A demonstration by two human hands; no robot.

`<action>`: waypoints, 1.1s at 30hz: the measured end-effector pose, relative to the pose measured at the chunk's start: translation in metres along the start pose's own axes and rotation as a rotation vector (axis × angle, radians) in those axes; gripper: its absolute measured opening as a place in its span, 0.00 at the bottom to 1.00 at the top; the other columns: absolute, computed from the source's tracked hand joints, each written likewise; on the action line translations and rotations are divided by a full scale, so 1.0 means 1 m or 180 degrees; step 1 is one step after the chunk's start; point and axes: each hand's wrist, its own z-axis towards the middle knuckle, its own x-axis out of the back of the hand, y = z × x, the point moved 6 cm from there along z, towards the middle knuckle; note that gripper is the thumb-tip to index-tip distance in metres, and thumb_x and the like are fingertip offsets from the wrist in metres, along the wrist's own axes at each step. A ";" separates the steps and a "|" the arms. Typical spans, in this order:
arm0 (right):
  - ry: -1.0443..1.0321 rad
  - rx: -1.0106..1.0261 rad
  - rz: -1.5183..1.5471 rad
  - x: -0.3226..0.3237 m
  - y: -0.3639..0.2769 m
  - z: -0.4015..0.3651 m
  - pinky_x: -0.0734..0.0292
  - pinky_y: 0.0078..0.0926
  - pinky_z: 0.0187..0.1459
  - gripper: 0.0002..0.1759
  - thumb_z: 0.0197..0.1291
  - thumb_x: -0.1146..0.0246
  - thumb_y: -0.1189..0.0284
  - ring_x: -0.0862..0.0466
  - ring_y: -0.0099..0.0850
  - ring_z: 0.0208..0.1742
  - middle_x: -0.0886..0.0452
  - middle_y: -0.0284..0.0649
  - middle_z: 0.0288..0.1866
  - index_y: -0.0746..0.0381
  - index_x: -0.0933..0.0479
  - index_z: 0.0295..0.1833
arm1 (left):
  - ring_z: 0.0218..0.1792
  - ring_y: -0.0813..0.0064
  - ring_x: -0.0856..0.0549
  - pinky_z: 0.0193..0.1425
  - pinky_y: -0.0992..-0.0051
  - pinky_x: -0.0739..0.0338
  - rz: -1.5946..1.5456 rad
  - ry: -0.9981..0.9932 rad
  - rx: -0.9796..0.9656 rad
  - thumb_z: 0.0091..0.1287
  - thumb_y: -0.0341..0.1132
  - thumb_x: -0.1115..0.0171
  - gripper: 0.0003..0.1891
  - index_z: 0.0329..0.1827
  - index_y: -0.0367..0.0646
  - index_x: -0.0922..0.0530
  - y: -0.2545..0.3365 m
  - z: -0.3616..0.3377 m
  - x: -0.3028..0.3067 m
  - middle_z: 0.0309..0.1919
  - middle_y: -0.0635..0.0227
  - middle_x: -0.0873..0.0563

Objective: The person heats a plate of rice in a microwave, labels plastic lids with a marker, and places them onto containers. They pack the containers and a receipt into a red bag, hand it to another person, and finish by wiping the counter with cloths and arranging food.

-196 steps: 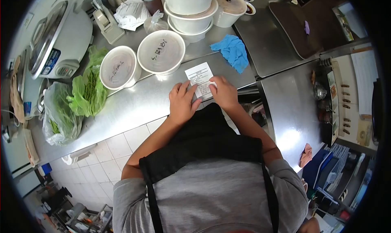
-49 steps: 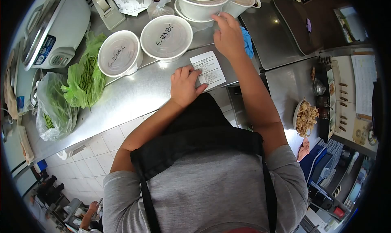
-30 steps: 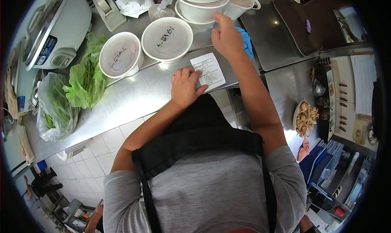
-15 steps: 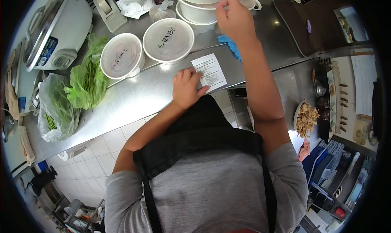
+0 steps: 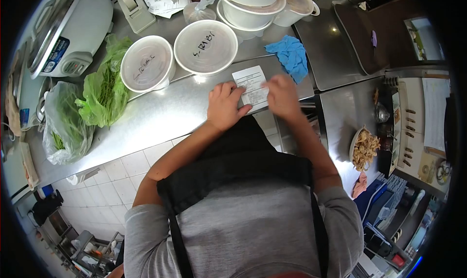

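A white printed receipt (image 5: pixel 249 82) lies on the steel counter (image 5: pixel 160 113) near its front edge. My left hand (image 5: pixel 224 105) presses flat on the receipt's lower left part. My right hand (image 5: pixel 282 95) rests on its right edge, fingers bent; it is blurred. Behind the receipt stand two lidded white tubs with handwriting, one (image 5: pixel 206 46) close to the receipt and one (image 5: pixel 147 70) further left. A crumpled blue cloth (image 5: pixel 291 56) lies just right of the receipt.
Stacked white bowls (image 5: pixel 252 5) stand behind the tubs. Green plastic bags of herbs (image 5: pixel 99 95) lie at the left, by a rice cooker (image 5: pixel 63 30). A tape dispenser (image 5: pixel 134 5) sits at the back. A bowl of fried food (image 5: pixel 364 149) sits on the right counter.
My right hand has come down from the stacked bowls at the back onto the receipt's right edge. My left hand has stayed on the receipt.
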 end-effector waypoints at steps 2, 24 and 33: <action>0.0112 -0.0236 0.0071 -0.011 -0.006 -0.029 0.35 0.34 0.40 0.12 0.38 0.44 0.79 0.28 0.37 0.40 0.29 0.37 0.36 0.55 0.23 0.31 | 0.46 0.64 0.32 0.45 0.67 0.37 0.0023 0.0052 0.0007 0.41 0.43 0.31 0.23 0.42 0.48 0.24 0.001 0.001 0.000 0.42 0.67 0.28; 0.0417 -0.0157 -0.0215 -0.013 -0.025 -0.029 0.38 0.36 0.44 0.16 0.36 0.45 0.82 0.30 0.39 0.43 0.29 0.39 0.42 0.53 0.22 0.32 | 0.46 0.65 0.32 0.45 0.67 0.38 0.0037 0.0048 0.0022 0.41 0.43 0.31 0.23 0.43 0.48 0.24 -0.001 0.000 -0.002 0.42 0.68 0.29; 0.0450 -0.0134 -0.0269 -0.016 -0.023 -0.029 0.38 0.36 0.44 0.16 0.36 0.45 0.82 0.29 0.39 0.43 0.28 0.39 0.41 0.52 0.22 0.32 | 0.46 0.64 0.32 0.45 0.67 0.38 0.0039 0.0015 0.0034 0.41 0.43 0.31 0.24 0.43 0.48 0.24 0.000 0.000 0.000 0.42 0.67 0.29</action>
